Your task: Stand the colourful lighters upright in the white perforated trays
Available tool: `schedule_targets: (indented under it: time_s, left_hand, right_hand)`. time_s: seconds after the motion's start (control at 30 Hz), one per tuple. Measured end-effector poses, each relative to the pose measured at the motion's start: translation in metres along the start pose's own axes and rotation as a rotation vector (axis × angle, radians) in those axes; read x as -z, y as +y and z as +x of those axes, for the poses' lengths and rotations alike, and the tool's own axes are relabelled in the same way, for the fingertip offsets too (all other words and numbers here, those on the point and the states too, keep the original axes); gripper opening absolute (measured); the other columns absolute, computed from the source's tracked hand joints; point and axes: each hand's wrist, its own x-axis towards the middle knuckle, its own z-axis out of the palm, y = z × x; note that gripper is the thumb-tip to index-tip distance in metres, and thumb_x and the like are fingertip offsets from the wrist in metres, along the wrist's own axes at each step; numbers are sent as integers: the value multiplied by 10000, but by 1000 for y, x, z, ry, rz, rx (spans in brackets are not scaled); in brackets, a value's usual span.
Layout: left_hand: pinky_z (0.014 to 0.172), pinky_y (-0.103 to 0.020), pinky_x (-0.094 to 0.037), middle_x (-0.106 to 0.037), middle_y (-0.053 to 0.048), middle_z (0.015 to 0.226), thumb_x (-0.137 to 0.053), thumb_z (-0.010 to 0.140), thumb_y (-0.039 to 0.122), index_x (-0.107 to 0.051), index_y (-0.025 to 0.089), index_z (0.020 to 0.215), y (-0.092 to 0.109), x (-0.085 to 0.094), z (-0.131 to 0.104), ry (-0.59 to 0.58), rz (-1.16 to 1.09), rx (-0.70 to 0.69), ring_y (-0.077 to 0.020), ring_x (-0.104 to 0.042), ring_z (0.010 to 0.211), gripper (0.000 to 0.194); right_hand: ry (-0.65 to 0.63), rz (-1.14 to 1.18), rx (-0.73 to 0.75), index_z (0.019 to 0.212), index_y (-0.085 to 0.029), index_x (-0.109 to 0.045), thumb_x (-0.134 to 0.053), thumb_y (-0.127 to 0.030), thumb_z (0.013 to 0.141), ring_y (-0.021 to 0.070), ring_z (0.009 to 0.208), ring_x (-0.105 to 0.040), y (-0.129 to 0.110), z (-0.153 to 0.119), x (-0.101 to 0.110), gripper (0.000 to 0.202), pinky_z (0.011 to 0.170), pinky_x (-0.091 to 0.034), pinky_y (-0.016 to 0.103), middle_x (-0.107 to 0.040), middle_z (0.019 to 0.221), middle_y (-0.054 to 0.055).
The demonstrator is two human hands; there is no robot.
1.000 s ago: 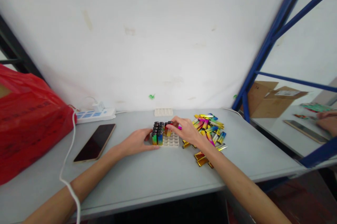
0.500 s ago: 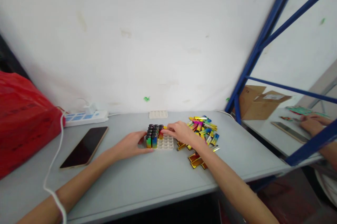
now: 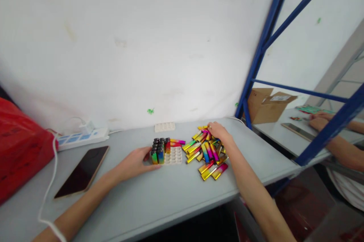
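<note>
Upright lighters (image 3: 158, 151) with black tops and shiny rainbow bodies fill the left part of a white slotted tray (image 3: 174, 156). My left hand (image 3: 138, 164) is curled around the left side of this block, thumb along the front edge and fingers at the back corner. On the right, my right hand (image 3: 218, 130) reaches into the far end of a loose pile of lighters (image 3: 209, 151). Its fingers are bent down among them, and what they hold is hidden. Some red and yellow lighters (image 3: 178, 142) lie flat just behind the tray.
A second white tray (image 3: 165, 127) lies near the wall. To the left are a phone (image 3: 82, 172), a power strip (image 3: 82, 138), a white cable (image 3: 47, 192) and a red bag (image 3: 22, 151). Blue rack posts (image 3: 258, 56) stand right; beyond are a cardboard box (image 3: 269, 107) and another person's hands (image 3: 320, 120).
My right hand has left the tray and moved right to the back of the pile. My left hand stays at the block of lighters. The view has turned slightly right.
</note>
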Motion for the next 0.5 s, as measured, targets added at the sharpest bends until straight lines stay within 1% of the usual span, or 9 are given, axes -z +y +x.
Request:
schedule_targets:
  time_s: [0.03,0.07,0.13,0.2,0.3,0.33,0.4,0.5]
  left_hand:
    - [705,-358,-503,-747,-48,915,-697,790,711,-679,248,980,-1,-1,0,5,-24,-13,-267,-658,795,501]
    - [724,-364,-513,-754,-49,945,-704,790,704,-680,250,1011,-2,-1,0,-9,-35,-18,-273,-665,816,506]
    - [744,-378,-517,-746,-69,930,-706,791,694,-677,230,960,-2,-1,0,-26,-6,10,-288,-671,832,495]
    - [744,-381,-517,-741,-83,923,-704,789,688,-674,223,940,0,-1,-1,-21,10,27,-296,-675,838,489]
    - [732,-383,-512,-740,-86,908,-705,776,697,-668,228,926,3,1,-1,-11,14,35,-299,-676,828,493]
    - [729,-385,-511,-741,-85,904,-709,771,700,-665,229,921,3,1,-1,-14,12,38,-300,-674,823,497]
    - [726,-387,-508,-743,-82,907,-710,772,701,-661,227,923,3,1,-1,-17,4,39,-299,-671,818,499]
    - [724,-393,-503,-738,-79,900,-711,772,702,-650,227,908,2,0,-1,-13,2,41,-296,-666,808,498]
  right_hand:
    - [-2,1,-16,1289,-171,-728,-495,-233,1034,300,1154,-671,-3,0,1,351,957,-495,397,-710,1276,203]
    - [0,1,-26,1254,-181,-748,-544,-239,1013,294,1136,-678,-6,0,1,321,941,-498,384,-721,1258,192]
    - [4,8,-19,1152,-195,-787,-616,-252,978,270,1099,-687,-11,0,4,250,917,-497,345,-752,1181,162]
    - [7,24,9,1085,-198,-800,-644,-273,971,244,1073,-686,-15,-1,6,208,905,-490,308,-770,1106,139]
    - [40,67,72,1185,-188,-765,-620,-309,1001,226,1085,-669,-17,-3,10,263,912,-476,291,-758,1164,138]
    - [59,111,110,1223,-180,-745,-602,-316,1014,220,1066,-668,-18,-4,12,288,907,-475,293,-756,1167,137]
    - [90,258,217,1242,-167,-725,-569,-329,1029,203,959,-668,-23,-4,13,310,865,-479,297,-769,1076,109]
    - [111,554,345,1162,-165,-744,-559,-380,1013,177,768,-623,-39,-6,13,320,757,-478,293,-748,885,48]
